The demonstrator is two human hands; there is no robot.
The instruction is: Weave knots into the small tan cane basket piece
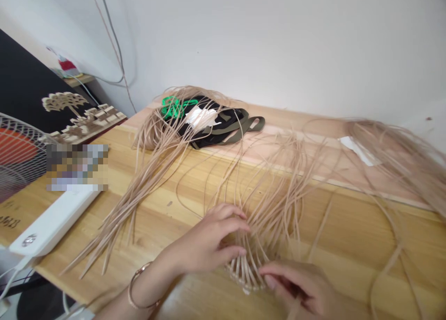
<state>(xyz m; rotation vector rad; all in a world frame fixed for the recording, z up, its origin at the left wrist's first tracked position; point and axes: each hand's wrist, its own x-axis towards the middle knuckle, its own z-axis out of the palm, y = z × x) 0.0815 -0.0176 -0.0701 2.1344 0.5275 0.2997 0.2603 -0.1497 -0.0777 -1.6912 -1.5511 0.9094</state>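
A small woven piece of pale rattan-like strands [246,271] lies near the table's front edge, its long loose ends fanning away toward the wall. My left hand [212,238], with a bracelet on its wrist, rests at the piece's left side. Its fingers are curved, with a gap between them and the thumb, touching or just over the strands. At the right edge of the weave is my right hand [306,287], its fingers closed on a strand [295,308] that shows below the thumb. Its fingertips are slightly blurred and partly cover the weave.
A bundle of strands [139,185] lies left, reaching over a black bag [212,134] with green cord [172,107]. More strands [404,157] lie at right. A white power strip [55,222], a fan [17,153] and a wooden carving [80,120] stand left.
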